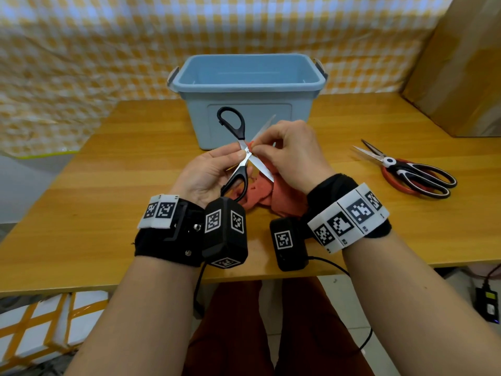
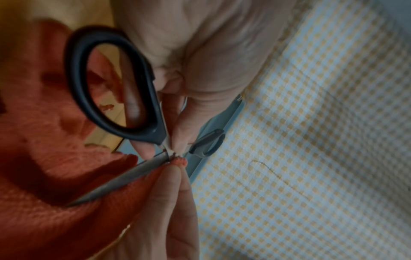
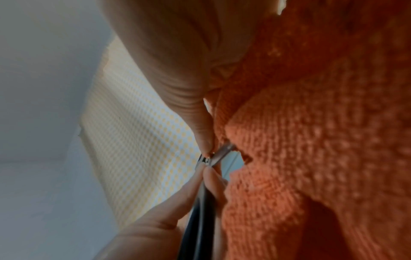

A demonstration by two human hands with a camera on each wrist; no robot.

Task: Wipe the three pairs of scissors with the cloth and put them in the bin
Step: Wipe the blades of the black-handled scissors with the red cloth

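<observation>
**A:** Where do you have things right now?

**B:** Your left hand pinches the black-handled scissors right at the pivot, thumb and fingertips closed on the metal, one handle loop low in your palm and the other sticking up toward the bin. The blades stand spread apart. Your right hand is curled around the orange cloth and pinches a fold of it onto one blade close to the pivot; the rest of the cloth hangs down to the counter.

**A:** And the other pairs?

**B:** You have one red-and-black pair lying on the counter well to the right, blades partly apart. I can't find a third pair; from the head view the bin looks empty, though its floor is mostly hidden by the near wall.

**A:** How will these handle?

**B:** They're stiff steel, light I'd judge, and smooth enough to slip through a loose pinch. The cloth is soft and bunches, so keep it folded thick between your fingers and the edge. With the blades spread, the free one sits close to your right knuckles. I'd hold by the pivot or the plastic loops, never the edge, and wipe outward toward the tip.
</observation>
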